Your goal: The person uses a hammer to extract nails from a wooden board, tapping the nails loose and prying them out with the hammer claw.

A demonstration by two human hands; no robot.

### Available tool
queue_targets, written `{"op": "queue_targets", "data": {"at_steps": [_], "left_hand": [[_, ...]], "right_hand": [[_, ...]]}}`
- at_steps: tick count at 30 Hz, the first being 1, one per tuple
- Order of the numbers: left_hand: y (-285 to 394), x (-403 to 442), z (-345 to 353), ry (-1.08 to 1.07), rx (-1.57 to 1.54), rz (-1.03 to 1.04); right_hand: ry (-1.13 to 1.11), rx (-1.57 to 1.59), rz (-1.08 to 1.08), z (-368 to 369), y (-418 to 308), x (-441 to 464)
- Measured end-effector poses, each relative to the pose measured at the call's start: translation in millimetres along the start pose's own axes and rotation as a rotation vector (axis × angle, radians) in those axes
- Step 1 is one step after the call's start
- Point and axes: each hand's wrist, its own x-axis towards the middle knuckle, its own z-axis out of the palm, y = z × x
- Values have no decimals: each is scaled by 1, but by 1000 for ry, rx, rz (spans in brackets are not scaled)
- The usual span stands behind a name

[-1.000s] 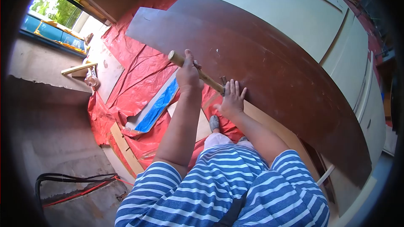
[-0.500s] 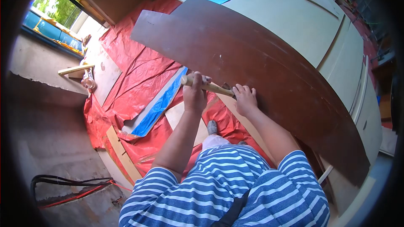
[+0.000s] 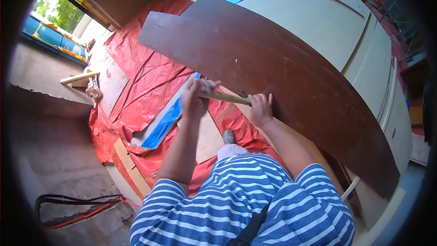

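Observation:
My left hand point(image 3: 195, 96) is wrapped round the wooden handle point(image 3: 225, 97) of a tool near its free end. The handle runs to the right, nearly level. My right hand point(image 3: 261, 109) is at the tool's head end, fingers bent over it beside the edge of a large dark brown board point(image 3: 282, 68). A small dark part of the tool head point(image 3: 243, 94) shows above the handle; the rest is hidden by my right hand.
Red sheeting point(image 3: 145, 82) covers the floor, with a blue-taped strip point(image 3: 166, 120) and a thin wooden piece point(image 3: 131, 166) on it. Pale boards point(image 3: 309, 23) lie beyond the brown board. Black cables point(image 3: 68, 199) are at lower left.
The handle has swung from a steep slant to nearly level. My left hand has moved down and, lately, left; my right hand has shifted slightly right overall. The view has moved a little.

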Motion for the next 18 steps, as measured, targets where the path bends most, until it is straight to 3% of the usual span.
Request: {"op": "queue_targets", "data": {"at_steps": [1,2,4,6,7,8,10,11,14,16,18], "left_hand": [[-2,1,14,45,-96,20],[-8,-10,36,26,197,52],[-19,-17,42,107,224,42],[4,-6,22,-249,30,59],[29,8,1,-451,149,73],[41,6,-32,-179,42,26],[77,32,-22,-136,-58,144],[56,30,-25,-97,-5,140],[-9,9,27,-112,183,90],[9,28,13,-231,123,103],[32,48,-14,-220,118,74]], "right_hand": [[15,-10,-30,3,4,3],[-13,15,-38,4,9,3],[-74,64,-53,4,19,3],[15,-26,-149,4,24,1],[63,-70,-192,3,25,1],[80,-86,-201,5,27,-2],[117,-118,-230,11,29,0],[128,-107,-244,14,28,-3],[145,-72,-271,22,41,-12],[128,-70,-330,6,68,1],[167,-81,-372,2,81,6]]}}
